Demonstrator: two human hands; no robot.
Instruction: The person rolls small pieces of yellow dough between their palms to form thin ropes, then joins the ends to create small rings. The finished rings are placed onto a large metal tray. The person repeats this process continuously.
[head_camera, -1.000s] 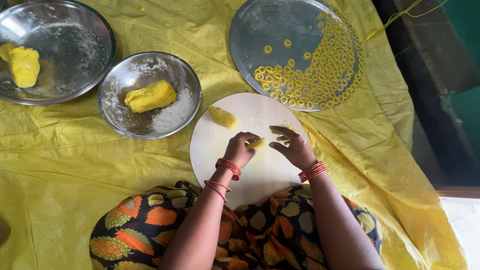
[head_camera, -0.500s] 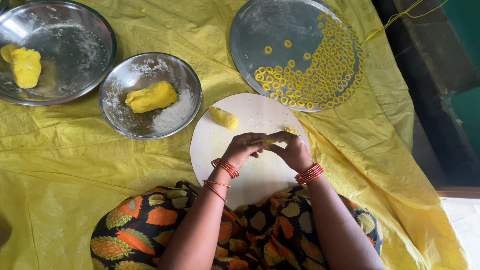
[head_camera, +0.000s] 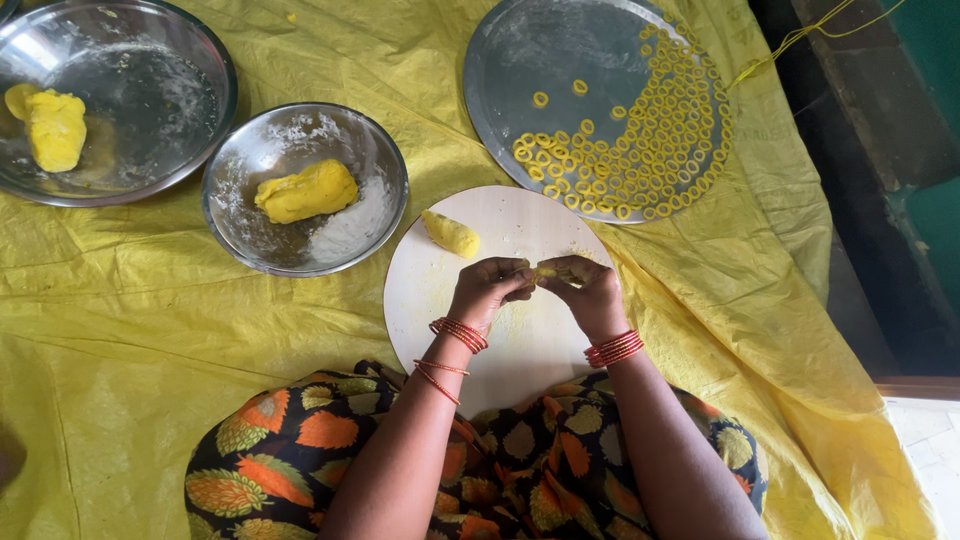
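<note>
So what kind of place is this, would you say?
Probably a home floor set up for making snacks: a yellow sheet spread as the work surface, a round board at the person's lap, and a steel plate of small dough rings.

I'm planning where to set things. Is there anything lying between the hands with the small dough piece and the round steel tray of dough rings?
Nothing visible. Both hands, left hand and right hand, pinch the small yellow dough piece over the round white board; only bare board and yellow sheet lie before the round steel tray.

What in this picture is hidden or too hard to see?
Head view:
- Dough piece: mostly hidden between left hand and right hand; shape unclear.
- Big bowl: cut off by top-left edge.
- Rings on plate: too small to count.
</note>
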